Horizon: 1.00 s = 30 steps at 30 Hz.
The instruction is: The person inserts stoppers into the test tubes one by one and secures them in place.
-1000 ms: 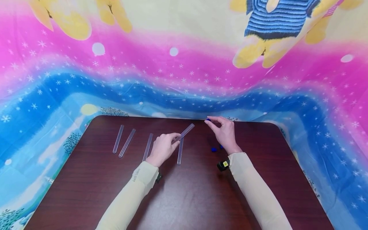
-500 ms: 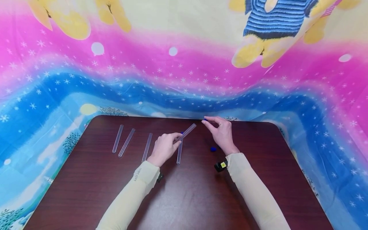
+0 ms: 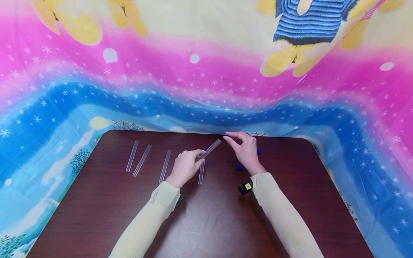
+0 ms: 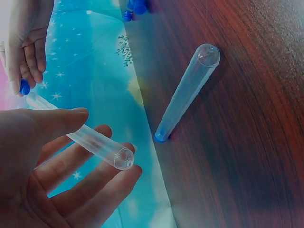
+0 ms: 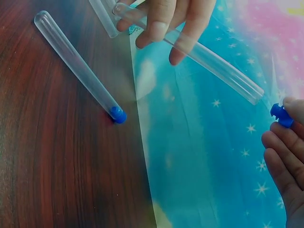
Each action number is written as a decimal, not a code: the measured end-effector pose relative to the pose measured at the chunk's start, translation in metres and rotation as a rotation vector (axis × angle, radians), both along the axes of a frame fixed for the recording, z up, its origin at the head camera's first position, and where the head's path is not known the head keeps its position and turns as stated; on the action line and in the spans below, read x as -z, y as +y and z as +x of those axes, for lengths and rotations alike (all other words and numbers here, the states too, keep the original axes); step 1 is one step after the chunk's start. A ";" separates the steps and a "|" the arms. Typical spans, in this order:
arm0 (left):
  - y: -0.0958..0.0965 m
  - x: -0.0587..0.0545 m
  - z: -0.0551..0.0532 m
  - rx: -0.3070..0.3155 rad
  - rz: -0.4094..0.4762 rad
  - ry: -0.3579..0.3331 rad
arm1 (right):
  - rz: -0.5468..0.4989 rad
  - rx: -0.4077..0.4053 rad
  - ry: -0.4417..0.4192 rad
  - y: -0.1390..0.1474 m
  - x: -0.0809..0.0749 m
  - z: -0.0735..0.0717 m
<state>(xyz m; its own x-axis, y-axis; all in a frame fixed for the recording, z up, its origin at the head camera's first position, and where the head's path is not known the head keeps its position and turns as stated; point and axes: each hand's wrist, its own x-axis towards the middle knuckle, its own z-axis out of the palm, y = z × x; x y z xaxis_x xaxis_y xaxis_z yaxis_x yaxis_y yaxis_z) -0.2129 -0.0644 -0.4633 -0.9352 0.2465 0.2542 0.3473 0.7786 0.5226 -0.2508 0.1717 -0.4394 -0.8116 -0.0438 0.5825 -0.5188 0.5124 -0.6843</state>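
My left hand [image 3: 186, 166] holds a clear test tube [image 5: 223, 71] slanted above the table, pinched between thumb and fingers. Its round end shows in the left wrist view, and its open end points toward my right hand [image 3: 245, 150]. The right thumb and fingertips pinch a small blue stopper [image 5: 282, 115]. In the right wrist view a narrow gap separates that stopper from the tube's mouth. Below the left hand lies another test tube [image 4: 187, 92], with a blue stopper [image 5: 118, 115] in its end.
Further test tubes lie to the left: one tube [image 3: 132, 156], a slanted tube [image 3: 142, 160] and a tube [image 3: 165, 166] beside the left hand. Loose blue stoppers [image 3: 239, 168] lie around the right hand. A printed cloth [image 3: 206, 89] hangs behind the dark table [image 3: 206, 225].
The right hand has moved left with the blue stopper, closer to the mouth of the held tube. The left hand and its tube have hardly moved.
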 end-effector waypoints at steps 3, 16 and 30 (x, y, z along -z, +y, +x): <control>0.000 0.000 0.000 0.000 0.000 0.004 | 0.005 -0.002 -0.002 -0.002 0.000 0.000; 0.002 -0.002 0.002 0.005 0.011 0.020 | 0.000 -0.008 -0.003 -0.007 0.001 0.001; 0.004 -0.002 0.003 0.007 0.021 0.029 | -0.019 -0.022 -0.019 -0.011 0.006 0.002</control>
